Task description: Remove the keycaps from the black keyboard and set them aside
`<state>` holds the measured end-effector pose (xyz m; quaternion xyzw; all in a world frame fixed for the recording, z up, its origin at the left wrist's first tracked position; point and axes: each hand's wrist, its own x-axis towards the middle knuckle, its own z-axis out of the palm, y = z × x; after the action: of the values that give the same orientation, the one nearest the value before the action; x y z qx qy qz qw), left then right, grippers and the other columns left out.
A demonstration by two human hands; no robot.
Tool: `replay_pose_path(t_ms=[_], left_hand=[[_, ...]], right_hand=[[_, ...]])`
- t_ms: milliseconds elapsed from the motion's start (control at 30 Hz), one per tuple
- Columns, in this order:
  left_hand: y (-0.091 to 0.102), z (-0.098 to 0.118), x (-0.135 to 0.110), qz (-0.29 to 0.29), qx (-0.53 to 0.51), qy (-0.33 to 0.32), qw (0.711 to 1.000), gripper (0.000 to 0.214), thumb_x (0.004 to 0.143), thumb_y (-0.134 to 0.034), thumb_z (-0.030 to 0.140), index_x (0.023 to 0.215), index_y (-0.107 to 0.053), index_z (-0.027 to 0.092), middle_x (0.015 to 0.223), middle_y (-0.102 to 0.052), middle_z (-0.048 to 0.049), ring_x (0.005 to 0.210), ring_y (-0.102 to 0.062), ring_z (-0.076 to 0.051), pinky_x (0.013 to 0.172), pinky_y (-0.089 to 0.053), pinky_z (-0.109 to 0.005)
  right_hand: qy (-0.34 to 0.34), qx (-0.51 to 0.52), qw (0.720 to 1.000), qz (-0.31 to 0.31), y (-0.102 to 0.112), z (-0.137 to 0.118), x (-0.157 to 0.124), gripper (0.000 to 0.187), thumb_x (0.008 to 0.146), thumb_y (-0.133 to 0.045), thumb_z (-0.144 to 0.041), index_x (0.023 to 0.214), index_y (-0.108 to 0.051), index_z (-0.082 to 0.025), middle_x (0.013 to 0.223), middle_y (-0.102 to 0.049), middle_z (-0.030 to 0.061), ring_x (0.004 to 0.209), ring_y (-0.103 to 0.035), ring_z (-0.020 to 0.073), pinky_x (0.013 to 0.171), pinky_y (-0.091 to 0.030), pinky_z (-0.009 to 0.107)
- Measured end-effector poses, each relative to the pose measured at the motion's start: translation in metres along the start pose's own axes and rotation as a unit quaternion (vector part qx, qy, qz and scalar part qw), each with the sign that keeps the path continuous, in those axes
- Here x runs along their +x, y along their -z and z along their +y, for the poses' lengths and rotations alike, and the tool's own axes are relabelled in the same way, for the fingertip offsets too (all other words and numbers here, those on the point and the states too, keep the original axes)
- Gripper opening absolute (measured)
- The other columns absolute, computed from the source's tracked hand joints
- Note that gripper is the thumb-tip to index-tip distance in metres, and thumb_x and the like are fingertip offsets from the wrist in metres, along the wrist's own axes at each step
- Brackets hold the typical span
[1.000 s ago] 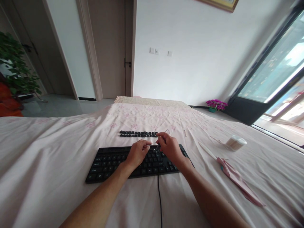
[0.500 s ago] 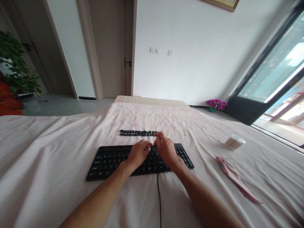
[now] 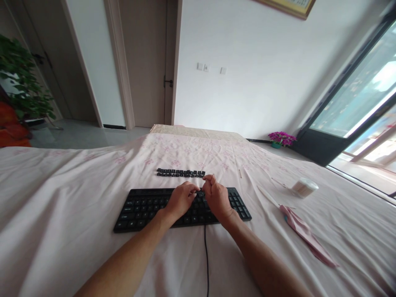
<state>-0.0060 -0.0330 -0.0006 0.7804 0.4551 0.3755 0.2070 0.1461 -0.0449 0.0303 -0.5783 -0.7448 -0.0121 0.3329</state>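
A black keyboard (image 3: pixel 145 208) lies on the pink sheet in front of me, its cable running toward me. My left hand (image 3: pixel 180 199) rests on the keys near the middle with fingers curled, its fingertips pinched near the top row. My right hand (image 3: pixel 217 196) sits beside it, closed in a pinch over the same spot; what it grips is too small to make out. Just beyond the keyboard, two short rows of loose black keycaps (image 3: pixel 180 173) lie on the sheet.
A round container of cotton swabs (image 3: pixel 305 187) stands at the right, with a folded pink cloth (image 3: pixel 305 234) nearer me and thin sticks (image 3: pixel 267 195) between. The bed's far edge meets a door, a wall and a pot of purple flowers (image 3: pixel 281 137).
My right hand has come down and left from the keycap rows to the keyboard's top row, closing into a pinch beside my left hand. The thin wire tool it held up no longer shows.
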Motion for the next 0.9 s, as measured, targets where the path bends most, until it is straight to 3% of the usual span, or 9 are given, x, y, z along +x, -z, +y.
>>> replay_pose_path(t_ms=[367, 533, 633, 900], left_hand=[[-0.001, 0.000, -0.001, -0.001, 0.007, 0.008, 1.000, 0.024, 0.077, -0.055, 0.009, 0.092, -0.066, 0.022, 0.093, -0.064, -0.0019, 0.084, -0.060, -0.016, 0.079, -0.048, -0.027], [-0.003, -0.001, 0.000, 0.008, 0.004, 0.008, 1.000, 0.023, 0.077, -0.054, 0.009, 0.092, -0.067, 0.022, 0.093, -0.065, -0.0024, 0.086, -0.061, -0.016, 0.080, -0.047, -0.028], [-0.003, -0.003, 0.001, 0.009, 0.008, 0.006, 1.000, 0.022, 0.077, -0.055, 0.009, 0.091, -0.067, 0.021, 0.092, -0.065, -0.0027, 0.086, -0.061, -0.017, 0.081, -0.047, -0.028], [-0.002, 0.013, 0.005, -0.028, 0.059, 0.023, 0.998, 0.020, 0.075, -0.062, 0.017, 0.092, -0.068, 0.024, 0.094, -0.065, -0.0027, 0.089, -0.060, -0.019, 0.079, -0.047, -0.028]], right_hand=[[0.008, -0.008, 1.000, -0.021, 0.004, -0.004, 0.007, 0.026, 0.092, -0.031, -0.022, 0.103, -0.054, -0.016, 0.072, -0.066, 0.0041, 0.064, -0.064, 0.0187, 0.059, -0.038, 0.024], [-0.039, 0.026, 0.998, -0.040, 0.004, -0.002, 0.017, 0.025, 0.091, -0.031, -0.019, 0.101, -0.054, -0.015, 0.070, -0.066, 0.0044, 0.058, -0.061, 0.0155, 0.056, -0.037, 0.023], [-0.020, 0.000, 0.999, -0.044, 0.000, -0.002, 0.023, 0.023, 0.091, -0.034, -0.019, 0.099, -0.055, -0.016, 0.067, -0.065, 0.0038, 0.061, -0.062, 0.0170, 0.057, -0.036, 0.023], [-0.016, 0.022, 1.000, -0.004, -0.008, 0.009, 0.002, 0.025, 0.092, -0.032, -0.016, 0.106, -0.053, -0.016, 0.077, -0.067, 0.0033, 0.059, -0.062, 0.0146, 0.061, -0.039, 0.023]])
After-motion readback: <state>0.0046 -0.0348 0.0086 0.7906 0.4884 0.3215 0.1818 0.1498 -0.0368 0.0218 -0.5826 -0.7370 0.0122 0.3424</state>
